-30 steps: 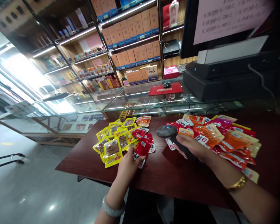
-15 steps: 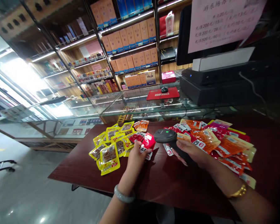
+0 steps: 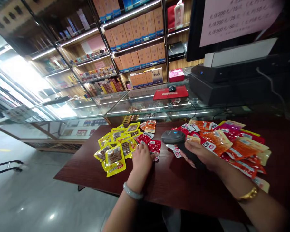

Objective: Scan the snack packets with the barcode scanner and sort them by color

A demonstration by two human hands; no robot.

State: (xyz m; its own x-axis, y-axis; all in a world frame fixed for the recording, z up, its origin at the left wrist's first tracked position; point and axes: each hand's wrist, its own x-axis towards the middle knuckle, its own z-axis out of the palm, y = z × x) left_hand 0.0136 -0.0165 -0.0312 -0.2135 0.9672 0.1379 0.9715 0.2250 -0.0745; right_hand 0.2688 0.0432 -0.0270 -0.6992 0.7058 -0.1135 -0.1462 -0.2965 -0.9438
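My right hand [image 3: 198, 153] is wrapped around the handle of a black barcode scanner [image 3: 172, 137], whose head points left and shows a small blue light. My left hand [image 3: 142, 158] is low over the table, fingers reaching to the edge of the yellow snack packets [image 3: 114, 154] and thumb apart, by a red snack packet [image 3: 155, 146]. That red packet lies flat beside another red one [image 3: 144, 138]. Under and beyond the scanner, red and white packets [image 3: 176, 150] stick out. To the right spreads a heap of orange and red snack packets [image 3: 246, 146].
The dark wooden table [image 3: 91, 174] meets a glass display counter [image 3: 145, 108]. On the counter are a red mouse pad [image 3: 159, 94] with a mouse [image 3: 172, 88] and a black monitor [image 3: 194, 35]. Shelves of orange boxes [image 3: 135, 32] stand behind.
The red packet that my left hand was tilting up now lies flat, and the hand has shifted toward the yellow packets. The scanner's light went from green to blue. The view has shifted slightly.
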